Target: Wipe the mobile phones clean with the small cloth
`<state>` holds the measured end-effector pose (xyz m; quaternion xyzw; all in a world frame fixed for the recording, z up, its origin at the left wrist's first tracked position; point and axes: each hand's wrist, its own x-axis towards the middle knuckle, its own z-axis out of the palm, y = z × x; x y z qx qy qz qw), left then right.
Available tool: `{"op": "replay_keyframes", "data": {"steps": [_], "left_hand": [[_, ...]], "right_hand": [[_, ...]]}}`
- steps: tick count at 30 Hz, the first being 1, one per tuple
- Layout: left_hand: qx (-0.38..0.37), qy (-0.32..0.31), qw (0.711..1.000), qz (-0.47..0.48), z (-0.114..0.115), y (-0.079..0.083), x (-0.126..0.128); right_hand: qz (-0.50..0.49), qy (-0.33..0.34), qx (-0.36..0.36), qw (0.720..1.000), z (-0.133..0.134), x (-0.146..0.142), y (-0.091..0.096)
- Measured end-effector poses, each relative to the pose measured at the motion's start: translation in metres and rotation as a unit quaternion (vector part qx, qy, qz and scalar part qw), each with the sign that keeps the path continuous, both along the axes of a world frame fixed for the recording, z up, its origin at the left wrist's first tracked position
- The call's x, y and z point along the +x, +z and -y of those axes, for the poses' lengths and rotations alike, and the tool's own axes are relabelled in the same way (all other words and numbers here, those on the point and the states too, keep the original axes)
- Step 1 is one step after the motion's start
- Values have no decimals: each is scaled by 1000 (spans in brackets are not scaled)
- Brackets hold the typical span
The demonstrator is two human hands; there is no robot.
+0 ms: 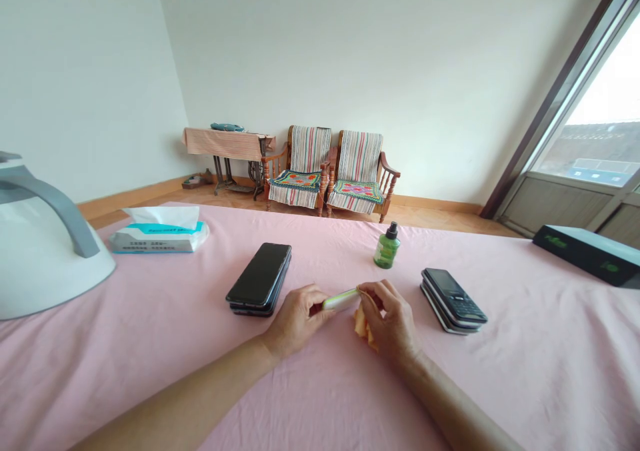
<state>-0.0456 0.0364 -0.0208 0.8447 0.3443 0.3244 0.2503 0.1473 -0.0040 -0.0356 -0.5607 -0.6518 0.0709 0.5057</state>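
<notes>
My left hand (296, 317) is closed on a slim, pale green phone (341, 299), held edge-on just above the pink tablecloth (150, 344). My right hand (390, 321) pinches a small orange cloth (361, 324) against the phone's right end. A stack of dark smartphones (260, 279) lies to the left of my hands. A stack of black keypad phones (453, 299) lies to the right. Just behind my hands stands a small green spray bottle (387, 245) with a black cap.
A pack of tissues (160, 234) sits at the back left. A white appliance with a grey handle (40, 237) stands at the far left. A dark flat box (587, 251) is at the far right. Two wooden armchairs (330, 174) stand by the far wall.
</notes>
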Motion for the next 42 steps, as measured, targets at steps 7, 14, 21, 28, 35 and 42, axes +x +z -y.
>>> {"op": "replay_keyframes", "data": {"steps": [7, 14, 21, 28, 35, 42], "left_hand": [[-9, -2, 1000, 2, -2, -3, 1], [-7, -6, 1000, 4, 0, 0, 1], [-1, -12, 1000, 7, -1, -1, 0], [-2, -6, 1000, 8, -3, -4, 0], [-2, -10, 1000, 6, -3, -3, 0], [-2, -12, 1000, 3, -4, -5, 0]], "right_hand": [[-15, -55, 0, 998, -2, 16, -1], [-12, -32, 10, 999, -3, 8, -2], [-5, -2, 1, 1000, 0, 0, -1], [-15, -34, -5, 999, -3, 12, 0], [-17, -26, -1, 1000, -2, 5, 0], [-12, -31, 2, 999, -4, 8, 1]]}}
